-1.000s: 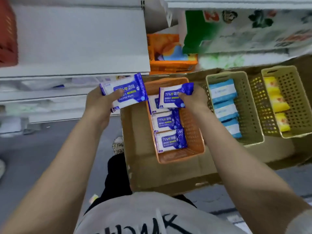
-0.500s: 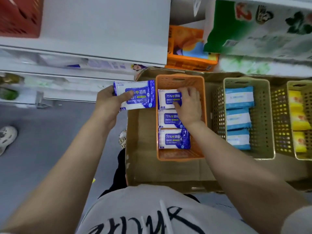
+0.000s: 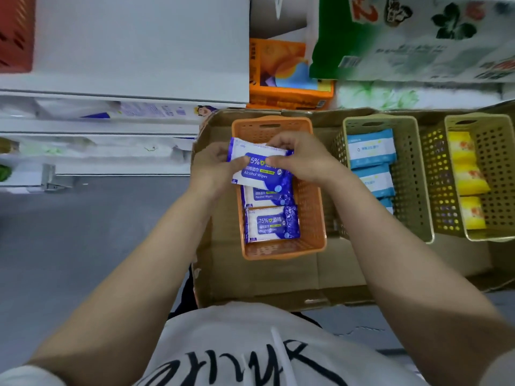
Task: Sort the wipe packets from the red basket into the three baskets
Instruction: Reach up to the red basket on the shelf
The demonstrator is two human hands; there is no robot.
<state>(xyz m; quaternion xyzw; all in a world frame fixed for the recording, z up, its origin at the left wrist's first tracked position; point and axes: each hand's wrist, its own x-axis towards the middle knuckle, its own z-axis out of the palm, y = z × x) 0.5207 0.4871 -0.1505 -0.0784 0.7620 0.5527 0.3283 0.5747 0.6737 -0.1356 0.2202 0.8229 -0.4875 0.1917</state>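
Observation:
Both hands hold one blue alcohol wipes packet (image 3: 257,171) over the far end of the orange basket (image 3: 312,218). My left hand (image 3: 213,169) grips its left edge with the thumb on top. My right hand (image 3: 302,158) pinches its right side. Two more blue packets (image 3: 271,222) lie flat in the orange basket below it. The middle beige basket (image 3: 412,190) holds light-blue packets (image 3: 372,147). The right beige basket (image 3: 496,174) holds yellow packets (image 3: 465,174). A corner of the red basket (image 3: 15,32) shows on the shelf at top left.
The three baskets sit in a shallow cardboard tray (image 3: 278,277) in front of me. White shelves (image 3: 125,84) with packaged goods stand to the left and behind. An orange pack (image 3: 287,71) and green-printed tissue packs (image 3: 418,37) sit behind the tray. Grey floor lies at left.
My left hand has carried its blue packet from beside the tray to over the orange basket. My right hand has lifted off the packets in the basket and taken hold of that packet's right side.

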